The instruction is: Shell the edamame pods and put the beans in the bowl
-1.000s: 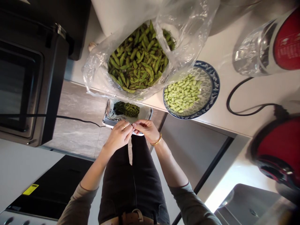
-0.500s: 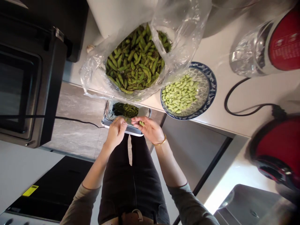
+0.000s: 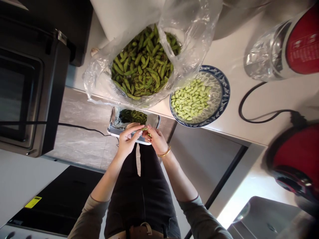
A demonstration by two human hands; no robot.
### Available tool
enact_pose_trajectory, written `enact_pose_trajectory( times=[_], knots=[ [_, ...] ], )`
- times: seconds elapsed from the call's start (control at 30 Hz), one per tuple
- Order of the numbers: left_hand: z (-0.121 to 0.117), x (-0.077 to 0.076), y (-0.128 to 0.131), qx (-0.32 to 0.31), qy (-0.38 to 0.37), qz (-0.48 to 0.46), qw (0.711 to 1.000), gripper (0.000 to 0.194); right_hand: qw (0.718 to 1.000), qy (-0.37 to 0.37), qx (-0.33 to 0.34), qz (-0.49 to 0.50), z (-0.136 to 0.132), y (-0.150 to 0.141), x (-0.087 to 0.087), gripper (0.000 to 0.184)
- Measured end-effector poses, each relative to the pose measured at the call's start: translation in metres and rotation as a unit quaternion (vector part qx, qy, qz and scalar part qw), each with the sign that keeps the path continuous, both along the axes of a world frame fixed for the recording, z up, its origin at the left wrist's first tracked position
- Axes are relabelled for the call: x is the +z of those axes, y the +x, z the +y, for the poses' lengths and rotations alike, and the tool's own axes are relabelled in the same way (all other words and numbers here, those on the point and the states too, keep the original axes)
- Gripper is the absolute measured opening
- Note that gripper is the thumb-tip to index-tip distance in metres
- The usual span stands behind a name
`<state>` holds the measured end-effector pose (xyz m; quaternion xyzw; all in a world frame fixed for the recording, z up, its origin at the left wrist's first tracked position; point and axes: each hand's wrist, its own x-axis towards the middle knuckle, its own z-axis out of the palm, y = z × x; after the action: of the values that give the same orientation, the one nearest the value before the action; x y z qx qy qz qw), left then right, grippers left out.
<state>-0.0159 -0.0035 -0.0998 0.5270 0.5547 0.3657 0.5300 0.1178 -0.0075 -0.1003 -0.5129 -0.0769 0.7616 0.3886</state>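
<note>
Between my two hands is a green soybean pod (image 3: 144,129), pinched at its ends. My left hand (image 3: 129,137) holds it with thumb and fingers from the left. From the right, my right hand (image 3: 156,139) grips it, with some green beans (image 3: 149,134) partly hidden in its curled fingers. Both hands are above the rim of a bin (image 3: 114,131) holding dark green empty-looking pods (image 3: 133,116). On the counter, a clear plastic bag (image 3: 97,76) lies spread around many pods (image 3: 142,63). Beside it, a blue-rimmed bowl (image 3: 225,89) contains shelled pale green beans (image 3: 190,99).
At the left stands a black oven-like appliance (image 3: 35,89) with a black cord (image 3: 82,128) crossing over the floor. A red-labelled clear container (image 3: 269,53), a looped cable (image 3: 245,96) and a red appliance (image 3: 299,156) are on the right of the counter (image 3: 234,54).
My hands have come together around a pod, where they were slightly apart before. My right hand has moved a little left and its fingers have curled in.
</note>
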Motion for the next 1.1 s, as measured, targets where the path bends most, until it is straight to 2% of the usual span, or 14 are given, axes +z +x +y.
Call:
enact_pose_trajectory(
  times=[0.1,0.2,0.37,0.5,0.6,0.73,0.9,1.0,1.1],
  knots=[
    [-0.001,0.000,-0.001,-0.004,0.083,0.093,0.992,0.014,1.000,-0.003,-0.019,0.005,-0.003,-0.001,0.001,0.045],
    [-0.001,0.004,-0.001,-0.026,0.151,0.158,0.975,0.014,0.997,0.030,-0.016,-0.067,-0.006,0.001,0.000,0.038],
    [-0.002,0.010,-0.003,-0.050,0.196,0.216,0.955,0.018,0.980,0.095,-0.003,-0.174,-0.006,0.002,0.002,0.029],
    [-0.005,0.011,-0.002,-0.068,0.151,0.259,0.952,0.015,0.973,0.123,-0.005,-0.195,-0.006,0.002,0.005,0.025],
    [-0.007,0.009,0.001,-0.085,0.121,0.275,0.950,0.022,0.969,0.134,-0.014,-0.206,-0.008,0.001,0.003,0.025],
    [-0.011,0.008,0.004,-0.105,0.117,0.275,0.949,0.032,0.971,0.133,-0.011,-0.199,-0.010,-0.001,0.001,0.025],
    [-0.016,0.009,0.011,-0.049,0.050,0.184,0.980,0.032,0.976,0.125,-0.023,-0.178,-0.012,-0.008,0.000,0.030],
    [-0.020,0.008,0.017,0.008,-0.024,0.105,0.994,0.037,0.962,0.157,-0.031,-0.221,-0.011,-0.012,0.003,0.025],
    [-0.021,0.006,0.019,0.052,-0.079,0.017,0.995,0.044,0.945,0.203,-0.026,-0.256,-0.009,-0.012,0.006,0.018]
  ],
)
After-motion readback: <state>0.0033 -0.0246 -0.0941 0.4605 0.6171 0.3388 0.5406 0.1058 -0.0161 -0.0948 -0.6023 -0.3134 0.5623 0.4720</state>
